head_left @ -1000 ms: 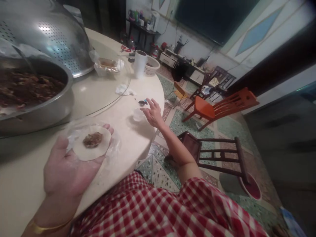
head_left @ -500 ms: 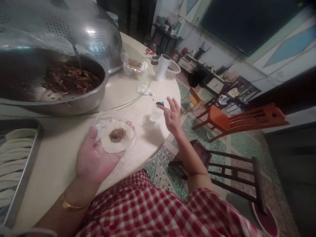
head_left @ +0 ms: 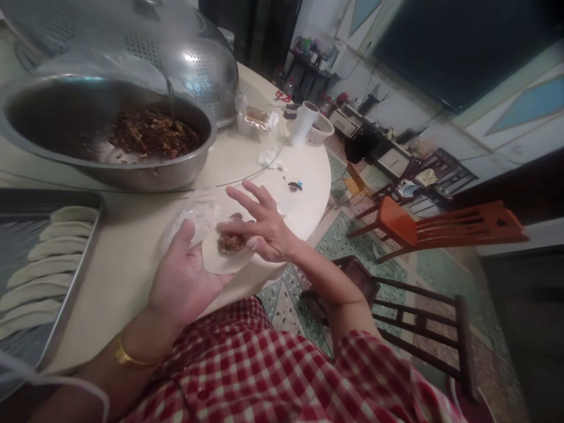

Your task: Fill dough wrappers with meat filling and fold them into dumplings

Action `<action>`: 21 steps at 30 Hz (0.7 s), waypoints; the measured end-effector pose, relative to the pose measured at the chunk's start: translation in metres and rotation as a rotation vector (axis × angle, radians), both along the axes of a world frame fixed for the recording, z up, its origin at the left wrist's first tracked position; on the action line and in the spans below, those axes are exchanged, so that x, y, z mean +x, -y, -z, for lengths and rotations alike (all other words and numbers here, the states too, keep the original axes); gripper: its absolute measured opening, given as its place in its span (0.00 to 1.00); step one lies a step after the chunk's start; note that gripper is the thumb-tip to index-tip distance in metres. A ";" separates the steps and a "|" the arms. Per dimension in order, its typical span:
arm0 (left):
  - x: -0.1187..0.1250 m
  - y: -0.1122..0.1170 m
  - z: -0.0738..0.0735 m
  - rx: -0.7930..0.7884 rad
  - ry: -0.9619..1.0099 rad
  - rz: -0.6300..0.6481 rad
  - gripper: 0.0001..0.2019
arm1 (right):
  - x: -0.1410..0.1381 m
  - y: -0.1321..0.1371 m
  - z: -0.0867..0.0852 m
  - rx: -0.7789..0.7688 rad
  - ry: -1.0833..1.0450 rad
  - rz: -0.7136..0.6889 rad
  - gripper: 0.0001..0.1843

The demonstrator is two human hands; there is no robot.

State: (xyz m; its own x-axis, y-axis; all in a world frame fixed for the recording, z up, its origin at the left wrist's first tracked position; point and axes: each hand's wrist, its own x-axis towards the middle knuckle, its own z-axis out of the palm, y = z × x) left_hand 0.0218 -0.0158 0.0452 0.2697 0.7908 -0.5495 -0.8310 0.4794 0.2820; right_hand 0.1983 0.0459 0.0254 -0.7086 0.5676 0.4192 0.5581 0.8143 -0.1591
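Observation:
My left hand [head_left: 185,285], palm up, holds a round dumpling wrapper [head_left: 214,258] with a mound of brown filling [head_left: 231,242] at its middle. A crumpled clear plastic sheet [head_left: 187,216] shows beyond the thumb. Over the wrapper's right side, my right hand [head_left: 267,226] has its fingers spread. Its index finger and thumb lie close to the filling; whether they touch the wrapper I cannot tell. Left of my hands, several folded dumplings [head_left: 49,267] lie in a row on a metal tray [head_left: 73,296].
A large steel bowl [head_left: 132,176] of filling, with a utensil handle [head_left: 171,97] in it, stands behind the tray. Behind it leans a perforated steel dome [head_left: 207,64]. A paper roll [head_left: 303,123] and white basket [head_left: 321,130] stand farther right. Chairs [head_left: 399,220] stand beyond the table edge.
My right hand has come in from the right, over the wrapper in my left hand. The view has shifted left, showing more of the tray.

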 end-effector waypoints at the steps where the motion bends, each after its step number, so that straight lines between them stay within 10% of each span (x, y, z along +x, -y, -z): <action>1: -0.001 0.001 0.000 -0.007 0.010 0.001 0.26 | 0.000 -0.002 0.000 0.004 -0.010 -0.004 0.30; 11: -0.001 0.007 -0.002 -0.017 0.062 0.026 0.27 | -0.015 0.008 -0.011 0.064 0.060 -0.043 0.27; 21: -0.016 0.009 0.023 0.438 0.328 0.209 0.35 | -0.032 0.027 0.004 0.253 0.064 -0.081 0.33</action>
